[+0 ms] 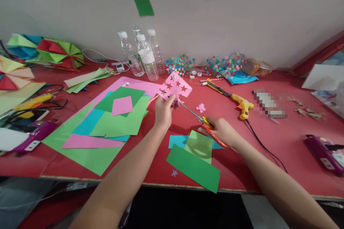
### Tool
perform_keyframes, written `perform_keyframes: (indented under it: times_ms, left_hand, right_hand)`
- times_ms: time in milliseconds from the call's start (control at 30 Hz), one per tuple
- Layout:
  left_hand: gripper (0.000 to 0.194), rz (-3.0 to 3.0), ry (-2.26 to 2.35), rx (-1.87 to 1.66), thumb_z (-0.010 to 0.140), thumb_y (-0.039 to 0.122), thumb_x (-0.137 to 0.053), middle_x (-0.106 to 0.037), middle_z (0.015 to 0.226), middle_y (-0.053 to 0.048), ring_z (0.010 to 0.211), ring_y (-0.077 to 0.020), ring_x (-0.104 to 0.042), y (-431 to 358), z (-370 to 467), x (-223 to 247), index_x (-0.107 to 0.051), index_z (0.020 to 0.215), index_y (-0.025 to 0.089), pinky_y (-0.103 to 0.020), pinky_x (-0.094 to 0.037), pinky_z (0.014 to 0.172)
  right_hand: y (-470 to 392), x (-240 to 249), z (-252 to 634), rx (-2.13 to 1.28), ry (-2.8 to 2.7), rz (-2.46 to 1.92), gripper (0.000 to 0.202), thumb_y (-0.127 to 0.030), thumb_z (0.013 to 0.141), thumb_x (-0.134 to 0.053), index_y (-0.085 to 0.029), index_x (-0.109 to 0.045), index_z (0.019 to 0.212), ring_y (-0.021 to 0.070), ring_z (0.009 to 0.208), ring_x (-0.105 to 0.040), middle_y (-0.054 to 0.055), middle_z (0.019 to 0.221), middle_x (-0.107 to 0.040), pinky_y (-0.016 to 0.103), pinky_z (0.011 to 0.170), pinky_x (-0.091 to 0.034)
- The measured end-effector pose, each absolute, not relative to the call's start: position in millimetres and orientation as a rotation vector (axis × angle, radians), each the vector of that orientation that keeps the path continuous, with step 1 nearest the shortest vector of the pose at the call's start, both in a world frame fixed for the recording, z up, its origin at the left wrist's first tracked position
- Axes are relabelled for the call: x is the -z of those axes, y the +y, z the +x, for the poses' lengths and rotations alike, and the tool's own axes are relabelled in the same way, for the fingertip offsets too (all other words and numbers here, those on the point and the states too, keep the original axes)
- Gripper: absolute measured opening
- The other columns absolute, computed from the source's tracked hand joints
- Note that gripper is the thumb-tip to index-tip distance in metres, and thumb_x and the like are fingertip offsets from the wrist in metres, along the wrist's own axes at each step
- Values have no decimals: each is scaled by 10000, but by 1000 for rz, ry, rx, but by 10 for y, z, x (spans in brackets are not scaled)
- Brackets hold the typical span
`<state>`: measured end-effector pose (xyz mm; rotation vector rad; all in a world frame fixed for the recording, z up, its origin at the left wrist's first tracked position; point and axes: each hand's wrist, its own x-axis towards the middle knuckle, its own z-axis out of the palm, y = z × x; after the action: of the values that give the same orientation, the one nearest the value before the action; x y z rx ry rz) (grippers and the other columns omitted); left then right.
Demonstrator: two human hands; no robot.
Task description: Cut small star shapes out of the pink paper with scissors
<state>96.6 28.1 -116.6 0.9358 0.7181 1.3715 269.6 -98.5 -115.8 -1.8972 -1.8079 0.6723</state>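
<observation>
Near the middle of the head view, my left hand [164,110] pinches the lower edge of a pink sheet [176,85] with star-shaped holes in it. My right hand [221,130] is closed round the orange and yellow handles of the scissors [192,112]. The blades point up and left, and their tips reach the pink sheet beside my left fingers. A small pile of pink paper stars [201,108] lies on the red table just above the scissors. Below them are a dark green strip [195,168] and a light green piece [199,146] over blue paper.
Coloured sheets [118,121] are stacked at the left. Plastic bottles [147,58] stand by the wall. Several bags of small stars [225,65] are behind my hands. A yellow glue gun [243,106] with a black cord lies right. Purple power strips [325,153] sit at both sides.
</observation>
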Motion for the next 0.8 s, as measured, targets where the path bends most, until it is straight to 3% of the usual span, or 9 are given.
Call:
perform_keyframes:
  times_ms: [200, 433, 633, 800]
  left_hand:
    - [225, 824, 729, -1403, 657, 245, -722, -621, 684, 40, 545, -67, -557, 283, 939, 1136, -565, 806, 184, -192, -425, 511]
    - [208, 898, 634, -1338, 664, 262, -738, -544, 548, 59, 449, -52, -499, 198, 974, 1160, -557, 709, 170, -181, -358, 435]
    - [176, 866, 599, -1238, 658, 260, -748, -644, 599, 10, 498, -88, -593, 114, 1022, 1188, -619, 693, 145, -208, -444, 491]
    - [182, 837, 606, -1239, 644, 257, -768, -666, 614, 11, 516, -96, -616, 103, 1016, 1167, -640, 717, 150, -216, -483, 524]
  right_hand:
    - [-984, 1164, 2667, -896, -1732, -1808, 476, -598, 817, -558, -209, -376, 611, 99, 517, -308, -57, 547, -338, 230, 475, -247]
    - [-1013, 1108, 2587, -1134, -1568, -1715, 479, -631, 818, -553, -206, -416, 642, 86, 427, -383, -69, 468, -389, 219, 441, -295]
    - [-1050, 1042, 2491, -1248, -1385, -1710, 505, -686, 771, -570, -201, -473, 670, 80, 356, -386, -79, 418, -393, 214, 385, -325]
    - [-1062, 1065, 2472, -1288, -1373, -1691, 460, -632, 829, -518, -191, -508, 696, 75, 327, -394, -69, 404, -431, 198, 359, -333]
